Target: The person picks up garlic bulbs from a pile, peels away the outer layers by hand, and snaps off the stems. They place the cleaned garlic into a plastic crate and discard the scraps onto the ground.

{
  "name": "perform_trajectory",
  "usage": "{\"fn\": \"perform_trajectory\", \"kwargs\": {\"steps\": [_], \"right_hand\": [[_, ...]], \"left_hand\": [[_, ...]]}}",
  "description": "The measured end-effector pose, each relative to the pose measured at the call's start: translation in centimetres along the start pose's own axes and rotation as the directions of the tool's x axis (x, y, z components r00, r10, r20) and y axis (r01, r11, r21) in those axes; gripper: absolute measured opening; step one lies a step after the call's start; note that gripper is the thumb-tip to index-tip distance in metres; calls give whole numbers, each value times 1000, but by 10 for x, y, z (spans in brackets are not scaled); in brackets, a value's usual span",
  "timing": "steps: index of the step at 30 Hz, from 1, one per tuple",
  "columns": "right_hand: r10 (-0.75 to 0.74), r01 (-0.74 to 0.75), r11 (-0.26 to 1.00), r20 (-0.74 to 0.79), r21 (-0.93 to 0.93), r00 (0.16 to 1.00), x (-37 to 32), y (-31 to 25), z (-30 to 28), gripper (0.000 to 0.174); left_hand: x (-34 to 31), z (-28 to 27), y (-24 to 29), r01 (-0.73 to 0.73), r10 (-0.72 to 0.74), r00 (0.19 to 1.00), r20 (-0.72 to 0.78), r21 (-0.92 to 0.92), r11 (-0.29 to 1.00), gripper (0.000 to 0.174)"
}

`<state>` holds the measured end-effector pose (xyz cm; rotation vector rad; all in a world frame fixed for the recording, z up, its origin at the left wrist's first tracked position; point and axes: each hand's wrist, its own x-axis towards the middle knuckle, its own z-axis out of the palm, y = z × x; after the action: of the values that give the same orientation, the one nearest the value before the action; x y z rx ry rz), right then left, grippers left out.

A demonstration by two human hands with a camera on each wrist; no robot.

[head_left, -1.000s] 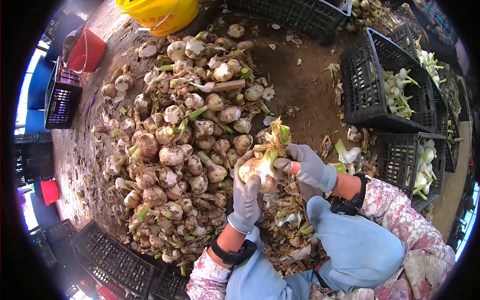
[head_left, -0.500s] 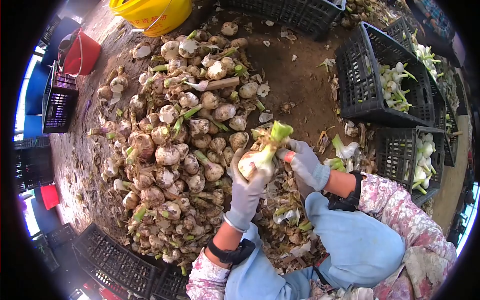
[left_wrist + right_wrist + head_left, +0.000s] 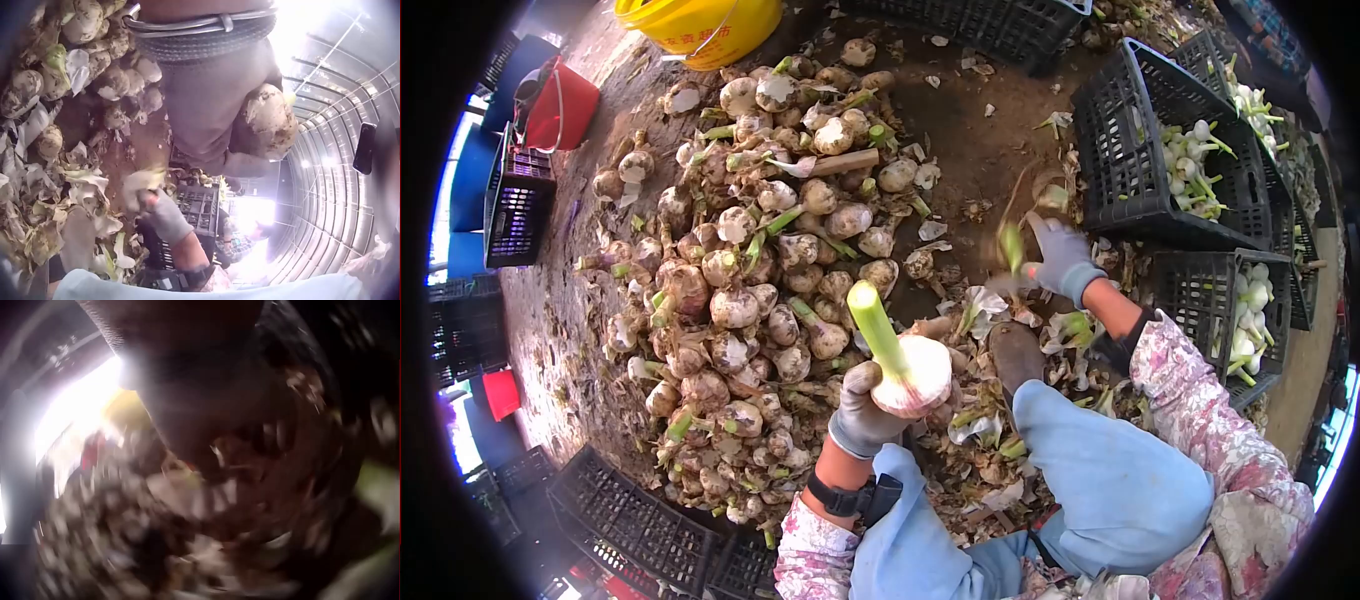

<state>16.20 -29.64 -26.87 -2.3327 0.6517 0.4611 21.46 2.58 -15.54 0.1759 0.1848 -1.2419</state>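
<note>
My gloved left hand (image 3: 863, 412) grips a garlic bulb (image 3: 920, 378) from below and the side, its cut green stem tilted up toward the pile. In the left wrist view the bulb's soil-spotted skin (image 3: 272, 122) shows beyond the glove. My gloved right hand (image 3: 1068, 258) is off to the right, above the litter of skins, with thumb and forefinger spread apart. A strip of stripped garlic leaf (image 3: 1012, 246), green and blurred by motion, is just beside those fingertips. The right wrist view is heavily blurred.
A big pile of unpeeled garlic (image 3: 740, 310) lies to the left. Peeled garlic fills part of the black crates (image 3: 1120, 150) on the right. Loose skins (image 3: 990, 420) cover the ground by the knees. A yellow bucket (image 3: 710, 35) and a red bucket (image 3: 565, 105) stand farther back.
The hands have parted: the left drew the bulb down and nearer, the right swung out to the right. The bulb's dirty outer leaves have come off, baring white skin and a long green stem.
</note>
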Motion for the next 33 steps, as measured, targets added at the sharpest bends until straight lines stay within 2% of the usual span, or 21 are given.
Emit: {"fn": "perform_trajectory", "kwargs": {"steps": [2,3,4,5,6,7,9,13,15,16,17,18,19,20,22,24,25,27,28,32,33], "right_hand": [[-86,64,960,70,273,994,-29,-47,-20,38],[-135,85,912,95,402,986,-46,-77,-33,38],[-187,104,845,108,524,977,-60,-103,-42,37],[-268,78,694,157,716,951,-74,-126,-43,37],[-395,187,668,130,720,910,-80,-137,-37,39],[-505,354,707,86,612,859,-85,-152,-39,41],[-547,443,699,22,561,837,-93,-170,-36,40],[-581,484,636,-41,601,813,-83,-156,-13,33],[-622,305,496,87,813,778,-80,-147,-14,27],[-671,422,514,43,747,740,-79,-146,-17,26],[-670,420,515,45,747,741,-81,-146,-20,26],[-692,509,536,6,673,722,-83,-150,-24,25],[-716,592,550,-32,589,697,-84,-152,-27,24],[-718,593,549,-32,589,696,-85,-154,-25,24],[-652,601,587,-124,542,748,-89,-158,-19,24],[-661,617,576,-140,536,737,-91,-160,-18,25],[-668,633,566,-156,528,728,-91,-160,-17,26],[-695,661,556,-153,504,702,-89,-156,-19,26],[-722,689,544,-151,479,675,-88,-155,-19,25],[-731,732,576,-171,363,660,-89,-157,-15,21],[-638,645,642,-177,416,749,-91,-156,-7,19]], "left_hand": [[0,0,-1,-88,97,993,-64,133,987,92],[1,-3,-3,-86,95,993,-68,128,988,92],[3,-6,-4,-118,141,983,-121,179,977,90],[5,-7,-4,-147,189,967,-170,232,961,89],[7,-3,-5,-173,216,964,-154,250,952,80],[9,0,-6,-169,212,965,-155,251,953,80],[12,4,-10,-192,341,900,-273,454,870,69],[13,-3,-13,-202,402,865,-299,527,825,62],[11,-1,-13,-152,354,878,-322,514,844,64],[11,0,-11,-147,267,933,-240,424,893,62],[10,0,-10,-129,185,972,-145,331,935,60],[7,-6,-9,-55,88,987,-134,232,971,61],[6,-9,-8,-56,89,987,-133,233,971,61],[6,-11,-6,-41,69,991,-117,230,972,61],[8,-4,-5,-26,51,993,-103,226,974,61],[11,9,-8,-56,165,941,-295,346,936,70],[12,8,-5,-56,166,941,-296,345,937,70],[12,3,0,-43,90,987,-133,319,947,61],[12,4,1,-43,89,987,-133,319,947,61],[8,-8,2,25,-3,995,-101,213,977,62],[7,-10,2,45,-26,994,-103,182,982,63]]}}
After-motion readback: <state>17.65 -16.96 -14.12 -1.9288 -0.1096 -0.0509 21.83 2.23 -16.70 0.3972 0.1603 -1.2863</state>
